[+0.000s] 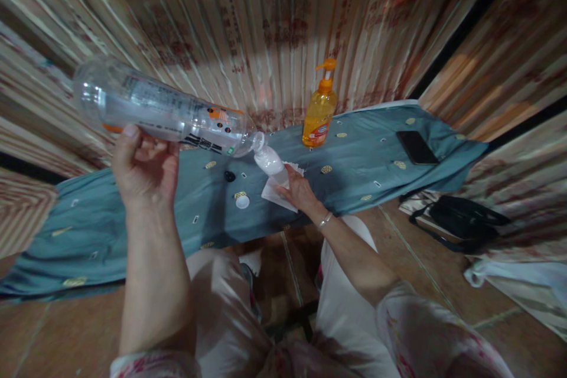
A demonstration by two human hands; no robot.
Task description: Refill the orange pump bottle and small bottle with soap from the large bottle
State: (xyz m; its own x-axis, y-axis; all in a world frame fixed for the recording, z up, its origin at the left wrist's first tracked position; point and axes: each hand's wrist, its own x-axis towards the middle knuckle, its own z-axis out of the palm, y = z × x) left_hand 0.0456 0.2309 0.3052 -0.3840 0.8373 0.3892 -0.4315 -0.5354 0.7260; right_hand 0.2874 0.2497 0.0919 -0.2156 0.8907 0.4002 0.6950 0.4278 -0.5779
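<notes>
My left hand (148, 165) grips a large clear plastic bottle (168, 109) with an orange and black label, tilted so its mouth points right and slightly down. That mouth meets the neck of a small translucent bottle (269, 160), leaning toward it. Around the small bottle's lower part, my right hand (300, 189) is closed. A white tissue (279, 198) lies beneath it on the blue-green cloth (177, 230). Left of the tissue are a white cap (242, 202) and a small black cap-like piece (229, 176). Whether liquid flows between the mouths, I cannot tell.
An orange pump bottle (319, 112) stands behind my right hand, near the curtain (283, 29). A black phone (416, 147) rests on the cloth's right part. On the tiled floor at right sit a black bag (465, 218) and a white bag (522, 277).
</notes>
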